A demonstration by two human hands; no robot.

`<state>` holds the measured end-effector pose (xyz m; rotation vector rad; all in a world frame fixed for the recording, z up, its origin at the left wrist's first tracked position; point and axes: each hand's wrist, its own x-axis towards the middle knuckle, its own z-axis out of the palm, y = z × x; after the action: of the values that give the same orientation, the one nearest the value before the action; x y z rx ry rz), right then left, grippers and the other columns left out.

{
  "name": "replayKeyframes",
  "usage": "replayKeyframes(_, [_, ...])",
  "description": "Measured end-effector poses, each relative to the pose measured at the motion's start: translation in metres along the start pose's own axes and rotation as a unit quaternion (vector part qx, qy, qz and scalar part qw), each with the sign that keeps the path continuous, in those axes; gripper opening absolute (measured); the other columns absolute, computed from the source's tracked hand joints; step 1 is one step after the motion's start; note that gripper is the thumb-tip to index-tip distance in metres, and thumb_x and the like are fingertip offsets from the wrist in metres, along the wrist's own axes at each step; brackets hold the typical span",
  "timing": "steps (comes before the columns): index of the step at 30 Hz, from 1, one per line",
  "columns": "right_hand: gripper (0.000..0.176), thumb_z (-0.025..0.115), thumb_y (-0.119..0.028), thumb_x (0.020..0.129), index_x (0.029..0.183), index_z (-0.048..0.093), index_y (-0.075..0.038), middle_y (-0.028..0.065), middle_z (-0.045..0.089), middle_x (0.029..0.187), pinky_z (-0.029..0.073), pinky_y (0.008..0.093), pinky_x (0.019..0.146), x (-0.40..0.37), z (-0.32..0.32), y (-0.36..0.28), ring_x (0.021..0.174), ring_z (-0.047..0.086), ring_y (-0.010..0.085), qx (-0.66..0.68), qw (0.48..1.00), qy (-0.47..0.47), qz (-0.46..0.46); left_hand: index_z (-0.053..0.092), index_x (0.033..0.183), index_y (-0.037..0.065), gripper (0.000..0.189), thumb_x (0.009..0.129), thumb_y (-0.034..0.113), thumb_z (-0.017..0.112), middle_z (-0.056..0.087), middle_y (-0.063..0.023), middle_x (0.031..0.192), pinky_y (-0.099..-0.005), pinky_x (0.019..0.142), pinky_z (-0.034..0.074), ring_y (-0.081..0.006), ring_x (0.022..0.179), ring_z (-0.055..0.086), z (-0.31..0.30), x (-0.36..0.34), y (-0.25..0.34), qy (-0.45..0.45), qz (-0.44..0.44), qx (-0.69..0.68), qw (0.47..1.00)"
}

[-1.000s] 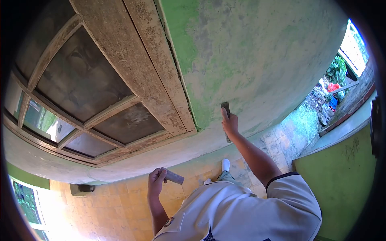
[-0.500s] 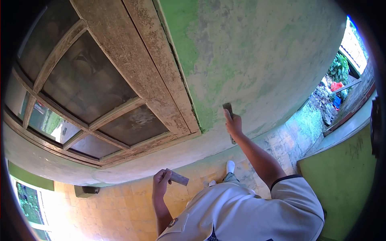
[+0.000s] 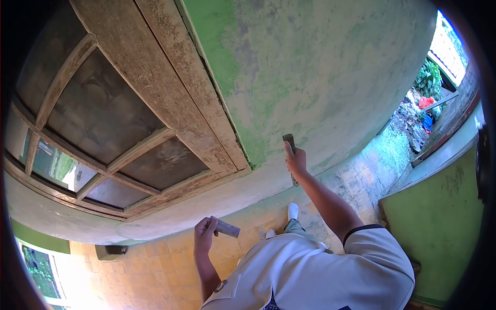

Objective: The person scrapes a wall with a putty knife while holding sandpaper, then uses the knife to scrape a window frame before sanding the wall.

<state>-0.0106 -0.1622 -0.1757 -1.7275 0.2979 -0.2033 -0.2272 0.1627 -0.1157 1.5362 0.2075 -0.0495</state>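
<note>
My right hand (image 3: pixel 296 161) is closed around a dark, flat scraper (image 3: pixel 289 140), held upright close to the patchy green-and-grey wall (image 3: pixel 305 77). One end of it shows above my thumb and the other below my fist. Lower and to the left, my left hand (image 3: pixel 205 228) grips a grey rectangular flat blade (image 3: pixel 226 228) that points to the right, over the floor. The wall has worn green paint beside the window frame and a smeared whitish-grey coating farther right.
A weathered wooden window frame (image 3: pixel 186 103) with glass panes fills the upper left. Yellowish tiles (image 3: pixel 155 274) cover the floor below. A green low wall (image 3: pixel 434 227) stands at right, with rubble and plants (image 3: pixel 428 77) beyond. A dark block (image 3: pixel 110 251) juts out at lower left.
The view has shifted slightly, so the window and wall sit farther left. My right hand has moved only a little with its scraper; my left hand keeps its hold on the grey blade.
</note>
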Motion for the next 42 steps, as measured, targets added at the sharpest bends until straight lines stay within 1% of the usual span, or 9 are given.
replayKeyframes(5, [0.059,0.056,-0.051,0.085,0.049,0.045,-0.006,0.0026,0.041,0.041,0.032,0.0311,0.033,-0.016,-0.002,0.043,0.033,0.043,0.0150,-0.077,0.997,0.007,0.010,0.056,0.076,0.003,0.021,0.090,0.018,0.059,0.054,-0.0006,0.067,-0.0225,0.053,0.040,-0.0075,0.058,0.047,0.000,-0.004,-0.003,-0.002,0.000,-0.008,1.000])
replayKeyframes(12, [0.062,0.054,-0.053,0.086,0.051,0.049,-0.002,0.0058,0.043,0.041,0.035,0.0350,0.037,0.011,0.005,-0.041,0.036,0.048,0.0183,-0.032,0.992,-0.004,-0.121,0.058,0.079,0.002,0.020,0.090,0.018,0.059,0.055,-0.0007,0.068,-0.0221,0.052,0.040,-0.0072,0.058,0.048,0.000,-0.004,-0.009,0.001,0.015,-0.011,1.000])
replayKeyframes(19, [0.061,0.054,-0.052,0.086,0.052,0.052,-0.001,0.0080,0.045,0.042,0.035,0.0362,0.037,-0.045,-0.010,0.060,0.034,0.046,0.0206,-0.139,0.990,-0.016,-0.010,0.059,0.080,0.001,0.019,0.090,0.018,0.059,0.055,-0.0007,0.067,-0.0216,0.052,0.040,-0.0065,0.057,0.047,0.013,-0.006,-0.011,-0.016,0.021,-0.011,1.000])
replayKeyframes(24, [0.062,0.053,-0.050,0.087,0.052,0.051,0.001,0.0102,0.042,0.041,0.034,0.0384,0.042,0.007,0.010,-0.035,0.040,0.048,0.0203,-0.098,0.991,0.010,-0.092,0.059,0.079,0.001,0.018,0.089,0.017,0.060,0.054,0.0000,0.067,-0.0214,0.052,0.040,-0.0064,0.058,0.047,0.019,-0.015,-0.019,-0.014,-0.011,-0.004,1.000])
replayKeyframes(28, [0.062,0.054,-0.051,0.086,0.053,0.050,0.001,0.0094,0.040,0.041,0.033,0.0376,0.042,-0.020,-0.007,-0.024,0.041,0.047,0.0186,-0.091,0.989,-0.010,-0.113,0.058,0.079,0.002,0.017,0.089,0.016,0.060,0.053,0.0006,0.067,-0.0216,0.052,0.039,-0.0063,0.058,0.047,0.032,-0.021,-0.013,0.006,-0.012,-0.002,1.000])
replayKeyframes(32, [0.062,0.054,-0.059,0.084,0.046,0.046,-0.010,0.0019,0.045,0.041,0.035,0.0309,0.036,-0.078,-0.049,0.052,0.035,0.046,0.0140,-0.005,0.975,-0.151,0.164,0.056,0.080,0.003,0.016,0.088,0.016,0.061,0.050,0.0019,0.066,-0.0214,0.053,0.040,-0.0062,0.058,0.047,0.057,-0.016,-0.017,-0.001,0.002,-0.002,1.000])
replayKeyframes(36, [0.044,0.059,-0.044,0.085,0.064,0.050,-0.007,0.0080,0.051,0.055,0.043,0.0353,0.042,-0.124,-0.118,0.135,0.041,0.051,0.0202,0.169,0.883,-0.169,0.403,0.057,0.084,0.003,0.013,0.088,0.015,0.061,0.052,0.0012,0.068,-0.0209,0.053,0.041,-0.0064,0.059,0.047,0.101,-0.002,-0.026,-0.014,-0.001,-0.017,1.000])
replayKeyframes(38, [0.024,0.061,-0.026,0.086,0.076,0.052,-0.007,0.0075,0.053,0.063,0.049,0.0370,0.052,-0.144,-0.164,0.151,0.054,0.057,0.0217,0.234,0.857,-0.186,0.421,0.058,0.086,0.003,0.013,0.087,0.015,0.062,0.053,0.0008,0.070,-0.0211,0.053,0.041,-0.0066,0.059,0.048,0.139,0.011,-0.023,-0.059,-0.011,-0.011,0.998])
replayKeyframes(42, [0.020,0.062,-0.009,0.080,0.092,0.047,-0.007,0.0071,0.055,0.070,0.049,0.0322,0.057,-0.165,-0.242,0.126,0.063,0.059,0.0200,0.267,0.851,-0.169,0.420,0.060,0.096,0.002,0.017,0.084,0.014,0.064,0.057,0.0006,0.074,-0.0218,0.056,0.042,-0.0065,0.062,0.050,0.229,0.035,-0.014,-0.179,-0.030,0.030,0.983])
